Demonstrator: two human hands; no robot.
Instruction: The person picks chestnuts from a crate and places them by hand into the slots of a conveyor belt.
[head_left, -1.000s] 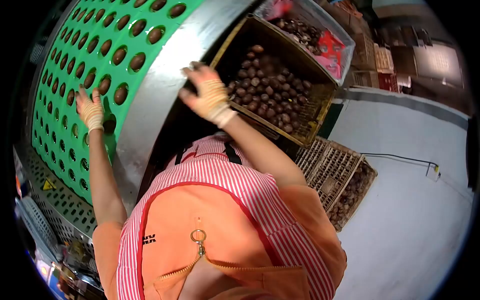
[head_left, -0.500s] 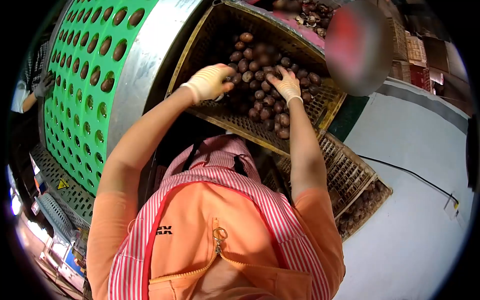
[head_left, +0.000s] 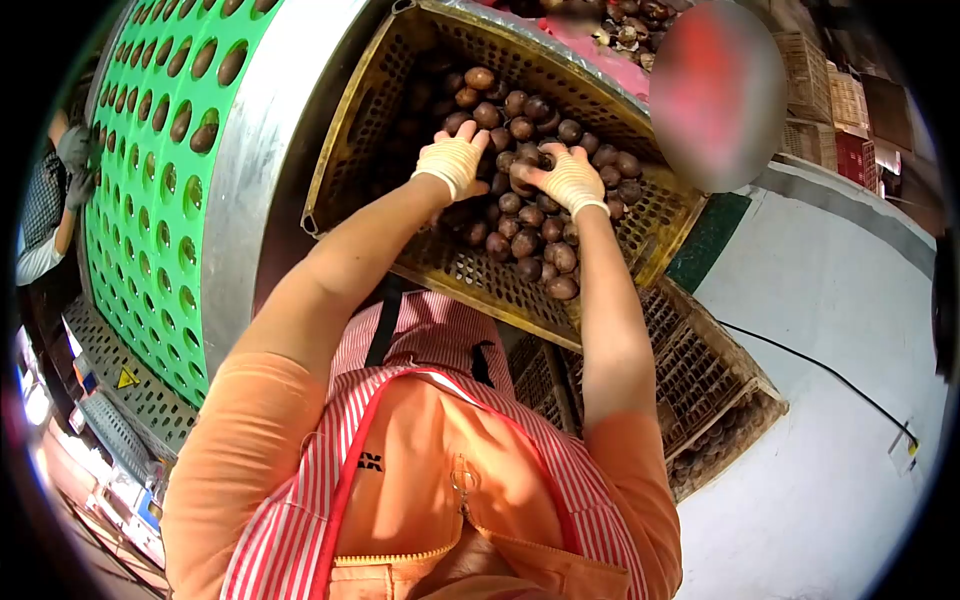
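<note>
Both my hands wear pale gloves with bare fingertips and are inside a yellow-brown crate (head_left: 640, 245) of round dark brown fruits (head_left: 522, 215). My left hand (head_left: 455, 160) rests on the fruits at the middle left of the pile, its fingers curled over them; whether it grips one is hidden. Just to the right, my right hand (head_left: 565, 177) has thumb and fingers around a brown fruit (head_left: 523, 180). Left of the crate, beyond a metal edge (head_left: 262, 130), is a green panel (head_left: 140, 215) with rows of holes, its upper holes holding brown fruits.
A co-worker's gloved hands (head_left: 77, 165) are at the panel's far left edge. Behind the crate is a lined container of brown pieces (head_left: 632, 30). Another crate (head_left: 715, 390) of fruits stands at lower right, beside a pale surface (head_left: 800, 330) with a black cable.
My left hand has gone from the green panel into the crate, and my right hand has moved from the crate's near left rim onto the fruits. The co-worker's hands have come into view.
</note>
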